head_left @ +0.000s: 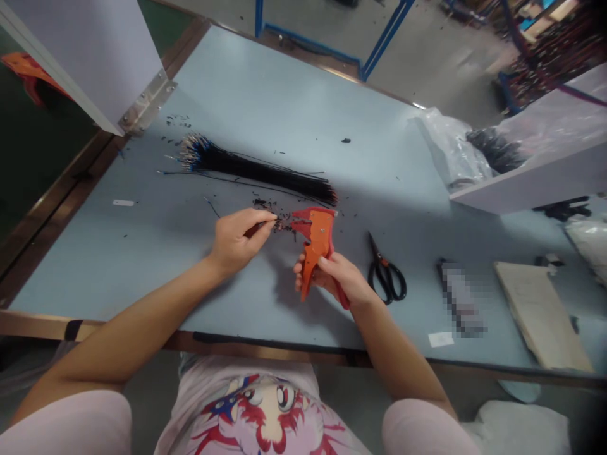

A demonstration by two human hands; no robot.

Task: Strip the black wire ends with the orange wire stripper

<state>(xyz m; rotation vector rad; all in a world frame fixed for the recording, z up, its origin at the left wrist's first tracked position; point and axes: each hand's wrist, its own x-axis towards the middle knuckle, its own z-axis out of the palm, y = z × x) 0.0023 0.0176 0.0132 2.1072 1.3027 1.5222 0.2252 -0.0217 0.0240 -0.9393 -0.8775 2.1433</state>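
A bunch of black wires [260, 172] lies on the tabletop [284, 107], blue ends toward its left edge. Nearer the front edge, the left hand [237, 239] pinches one thin wire [211, 207]; the right hand [345, 278] grips an orange-red tool [321, 230]. Scissors [380, 259] lie beside it.

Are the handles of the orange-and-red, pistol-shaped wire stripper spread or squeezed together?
Spread: the orange handle and red handle stand apart at their lower ends.

No text, label, brand, number or sign can be read here.
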